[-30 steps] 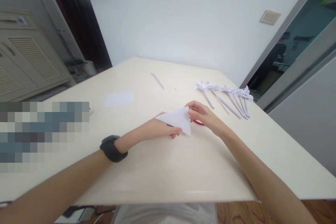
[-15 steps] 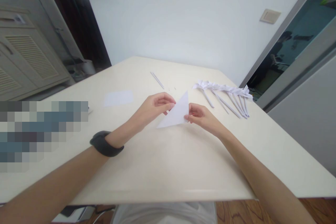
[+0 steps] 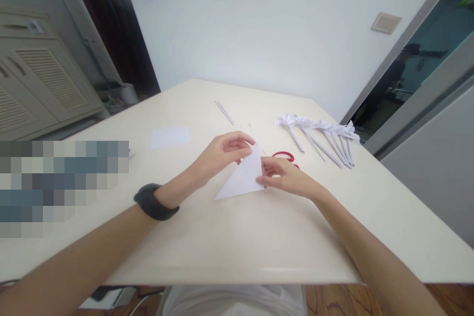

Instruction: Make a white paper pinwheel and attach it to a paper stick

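Note:
A white paper triangle (image 3: 242,175) is held up over the table between both hands. My left hand (image 3: 231,150), with a black band on its wrist, pinches the paper near its top corner. Thumb and fingers of my right hand (image 3: 283,175) grip the lower right edge. Just behind the right hand lie red-handled scissors (image 3: 284,153), mostly hidden by that hand. A flat white sheet of paper (image 3: 170,137) rests on the table to the left.
Several folded white paper flowers with rolled stems (image 3: 318,126) lie in a row at the right. Two thin paper rolls (image 3: 224,112) and small scraps lie farther back on the cream table (image 3: 237,252). A wall switch (image 3: 385,23) is at upper right.
Both hands have brought the paper triangle lower and nearer to me, tilting it slightly. The red scissor handles now show behind my right hand.

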The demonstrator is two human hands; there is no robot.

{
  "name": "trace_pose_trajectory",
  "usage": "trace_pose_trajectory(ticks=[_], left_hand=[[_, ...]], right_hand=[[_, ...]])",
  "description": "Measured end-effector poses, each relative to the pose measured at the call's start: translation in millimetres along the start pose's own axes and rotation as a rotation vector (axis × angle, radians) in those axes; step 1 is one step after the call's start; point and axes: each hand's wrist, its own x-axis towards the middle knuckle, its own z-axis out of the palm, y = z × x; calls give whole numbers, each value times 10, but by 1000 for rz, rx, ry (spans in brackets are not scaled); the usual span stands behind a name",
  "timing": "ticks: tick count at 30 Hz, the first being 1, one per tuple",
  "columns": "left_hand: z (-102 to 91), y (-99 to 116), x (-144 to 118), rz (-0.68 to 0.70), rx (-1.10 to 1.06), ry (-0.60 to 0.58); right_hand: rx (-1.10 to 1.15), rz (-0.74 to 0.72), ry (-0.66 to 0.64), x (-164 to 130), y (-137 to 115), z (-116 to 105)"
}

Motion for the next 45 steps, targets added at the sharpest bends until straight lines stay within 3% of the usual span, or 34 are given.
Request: trace_pose_trajectory(ticks=[9,23,26,30,35,41,45], left_hand=[[23,-32,-5,-88,-3,-139],[49,13,-23,-89,-56,-130],[53,26,-28,-84,-56,-122],[58,33,-28,-107,-29,-104],[58,17,-26,-126,-24,-98],[49,-28,-18,-132,-46,-75],[36,-16,-21,-127,-53,-20]], right_hand=[[21,-11,86,8,-6,1],[-85,-14,14,-16,-74,-9],[-239,2,80,-32,-5,-120],[-638,102,336,-58,222,-313],[-768,199,254,-72,424,-436],[-791,266,293,-38,440,-405],[-596,286,357,-1,419,-414]])
